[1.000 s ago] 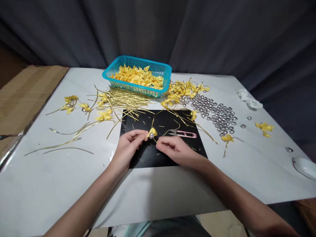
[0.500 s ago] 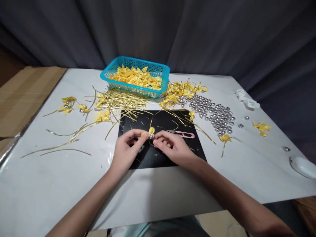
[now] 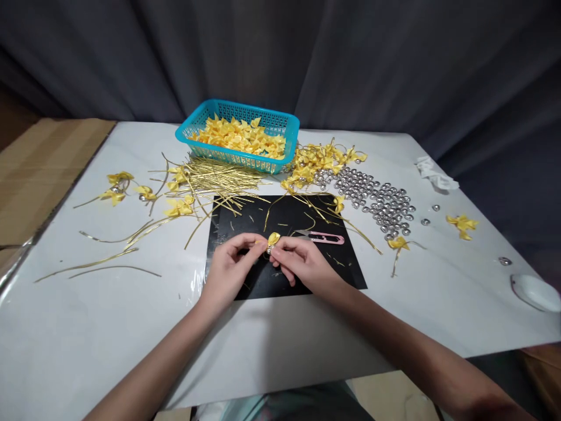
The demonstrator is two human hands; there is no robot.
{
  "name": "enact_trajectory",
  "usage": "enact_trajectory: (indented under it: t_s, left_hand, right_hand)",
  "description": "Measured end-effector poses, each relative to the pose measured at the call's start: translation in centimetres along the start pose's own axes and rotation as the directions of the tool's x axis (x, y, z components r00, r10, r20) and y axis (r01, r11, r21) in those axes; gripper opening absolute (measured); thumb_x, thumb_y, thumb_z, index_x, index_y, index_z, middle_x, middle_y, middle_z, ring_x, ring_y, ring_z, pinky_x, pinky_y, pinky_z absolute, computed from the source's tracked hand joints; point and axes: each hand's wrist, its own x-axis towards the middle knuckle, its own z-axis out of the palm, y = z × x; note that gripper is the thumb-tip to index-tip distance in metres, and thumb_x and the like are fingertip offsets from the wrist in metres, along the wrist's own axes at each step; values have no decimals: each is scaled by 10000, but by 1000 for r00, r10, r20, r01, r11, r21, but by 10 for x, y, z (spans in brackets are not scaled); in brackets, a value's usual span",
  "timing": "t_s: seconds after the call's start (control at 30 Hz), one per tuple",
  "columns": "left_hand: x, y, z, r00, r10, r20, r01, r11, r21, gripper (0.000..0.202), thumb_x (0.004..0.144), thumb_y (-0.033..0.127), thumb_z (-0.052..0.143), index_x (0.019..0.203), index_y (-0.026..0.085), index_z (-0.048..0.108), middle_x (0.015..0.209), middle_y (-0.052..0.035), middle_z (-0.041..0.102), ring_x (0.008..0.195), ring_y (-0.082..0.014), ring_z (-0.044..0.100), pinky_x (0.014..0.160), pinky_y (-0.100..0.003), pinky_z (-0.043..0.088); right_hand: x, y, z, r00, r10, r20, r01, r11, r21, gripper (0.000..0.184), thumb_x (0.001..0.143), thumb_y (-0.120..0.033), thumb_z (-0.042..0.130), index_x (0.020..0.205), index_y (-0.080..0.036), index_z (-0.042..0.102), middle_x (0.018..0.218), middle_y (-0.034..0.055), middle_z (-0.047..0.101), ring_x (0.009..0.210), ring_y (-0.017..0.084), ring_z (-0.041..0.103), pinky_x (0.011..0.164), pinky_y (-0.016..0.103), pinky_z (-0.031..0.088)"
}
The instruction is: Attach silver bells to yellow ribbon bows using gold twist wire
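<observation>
Above the black mat (image 3: pixel 245 280), both my hands meet at a small yellow ribbon flower (image 3: pixel 273 238) with a silver bell-like bead (image 3: pixel 269 249) below its petal. My left hand (image 3: pixel 234 263) is closed, thumb and forefinger pinching the flower from the left. From the right, my right hand (image 3: pixel 304 263) pinches at the bead and flower with thumb and forefinger, its other fingers curled loosely beneath. Fingertips hide much of the piece. Just beyond my right hand lie pink thread snips (image 3: pixel 326 237) on the mat.
A blue basket (image 3: pixel 182 133) of yellow ribbon pieces stands at the back. Gold wire ties (image 3: pixel 223 178) lie before it. Finished-looking yellow flowers (image 3: pixel 319 158) and many silver beads (image 3: pixel 385 204) spread to the right. Several flowers and wires lie left. A white object (image 3: pixel 537 292) sits far right.
My right hand has closed in from beside the flower to pinch it and its bead. The flower has tilted slightly, and the view has shifted a little.
</observation>
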Motion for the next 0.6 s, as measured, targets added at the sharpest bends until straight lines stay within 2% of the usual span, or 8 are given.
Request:
enact_trajectory:
  t_s: [0.1,0.23,0.3,0.37,0.47,0.53,0.6]
  left_hand:
    - [-1,-2,-1,999,-42,2,42,999,-26,190,739,354,657,790,173,679,816,-16,685,759,-137,571,611,-208,393]
    - [2,-2,-3,982,-175,74,178,983,-46,240,727,387,656,822,171,697,857,-34,691,758,-141,546,588,-208,370]
    - [3,-1,-3,969,-222,105,228,973,-41,259,722,391,652,833,162,704,866,-47,692,752,-144,537,577,-211,358]
    - [4,2,-4,963,-247,106,252,967,-33,264,708,386,658,825,153,706,856,-53,688,737,-144,530,567,-212,350]
    - [4,5,-5,963,-253,96,257,966,-30,253,699,377,665,810,153,698,836,-49,675,731,-144,527,571,-213,353]
    - [3,7,-5,968,-235,87,239,970,-36,235,707,377,662,796,160,685,832,-39,663,734,-140,525,576,-209,357]
    - [2,8,-6,978,-195,79,199,979,-41,210,720,376,655,779,175,667,804,-18,644,709,-126,514,565,-201,352]
  right_hand:
    - [0,1,-2,990,-131,-43,123,981,-152,257,825,-374,484,687,-157,472,576,-41,397,437,43,351,399,171,280]
    - [0,-1,-8,932,-362,-35,306,833,-461,189,836,-262,484,690,-144,509,658,-2,448,534,61,387,466,178,312]
    - [1,0,-11,924,-383,-3,331,803,-496,178,839,-253,485,710,-140,532,674,4,460,545,63,397,475,179,322]
    - [1,1,-12,949,-314,10,288,855,-431,200,839,-281,492,700,-141,524,655,-6,452,524,57,387,459,176,315]
    - [1,5,-11,994,-107,14,108,984,-145,231,835,-389,491,794,-162,492,640,-33,430,461,50,378,411,172,329]
    - [1,5,-11,999,-32,-8,33,996,79,297,814,-437,503,970,-188,457,750,-24,474,449,48,405,387,178,370]
    - [2,4,-10,1000,-21,8,18,973,231,418,786,-431,536,1121,-222,398,912,4,500,470,46,442,389,187,411]
